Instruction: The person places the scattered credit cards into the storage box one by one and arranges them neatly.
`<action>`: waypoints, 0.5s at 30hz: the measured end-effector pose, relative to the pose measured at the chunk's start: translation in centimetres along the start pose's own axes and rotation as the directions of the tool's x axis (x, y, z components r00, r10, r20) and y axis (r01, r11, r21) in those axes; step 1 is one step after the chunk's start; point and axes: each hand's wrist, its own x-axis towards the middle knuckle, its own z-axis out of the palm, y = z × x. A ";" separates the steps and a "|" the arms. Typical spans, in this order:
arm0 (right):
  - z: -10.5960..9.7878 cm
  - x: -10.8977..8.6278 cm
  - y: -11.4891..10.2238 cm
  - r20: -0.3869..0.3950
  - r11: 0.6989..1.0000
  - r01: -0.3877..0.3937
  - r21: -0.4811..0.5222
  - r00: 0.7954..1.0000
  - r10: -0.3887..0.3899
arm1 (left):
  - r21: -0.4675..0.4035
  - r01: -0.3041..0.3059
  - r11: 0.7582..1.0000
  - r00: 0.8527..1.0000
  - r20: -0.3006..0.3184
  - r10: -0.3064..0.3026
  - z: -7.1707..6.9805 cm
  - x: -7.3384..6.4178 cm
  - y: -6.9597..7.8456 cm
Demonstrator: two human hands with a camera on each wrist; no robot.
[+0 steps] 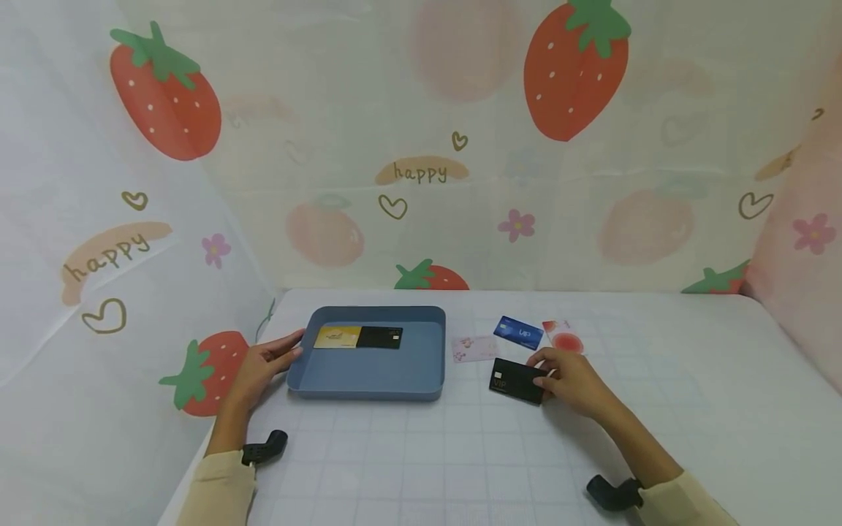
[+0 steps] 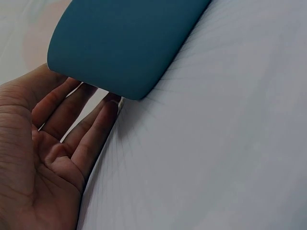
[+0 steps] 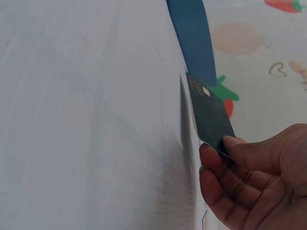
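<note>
My right hand (image 1: 571, 376) pinches a black VIP card (image 1: 514, 380) by its right end, thumb on top. In the right wrist view, the black card (image 3: 209, 111) is tilted, held just over the table with its shadow beside it. At the left, my left hand (image 1: 263, 369) touches the outer left side of a blue-grey tray (image 1: 368, 376) with fingers extended. The left wrist view has those fingers (image 2: 98, 129) at the corner of the tray (image 2: 120, 48). Inside the tray, a gold card (image 1: 337, 337) and another black card (image 1: 380, 337) lie side by side.
Right of the tray lie a pale pink patterned card (image 1: 475, 348), a blue VIP card (image 1: 518, 332) and a white card with red round shapes (image 1: 567, 342), partly hidden by my right hand. A strawberry-print curtain (image 1: 421, 95) encloses the white table (image 1: 408, 460).
</note>
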 end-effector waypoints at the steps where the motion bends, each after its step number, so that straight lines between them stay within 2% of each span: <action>1: -0.1 0.0 -0.1 0.001 1.000 0.003 -0.010 1.000 -0.003 | 0.001 0.001 1.000 1.000 0.003 -0.001 0.0 0.0 0.0; 9: -0.7 -0.1 -1.2 0.001 0.999 0.042 0.020 0.999 -0.042 | -0.013 0.000 1.000 1.000 -0.004 0.000 -0.2 0.4 -0.4; 15: -0.9 -0.4 -1.9 -0.005 0.998 0.025 0.054 1.000 -0.025 | -0.012 -0.003 1.000 1.000 0.004 0.003 0.1 0.2 -0.1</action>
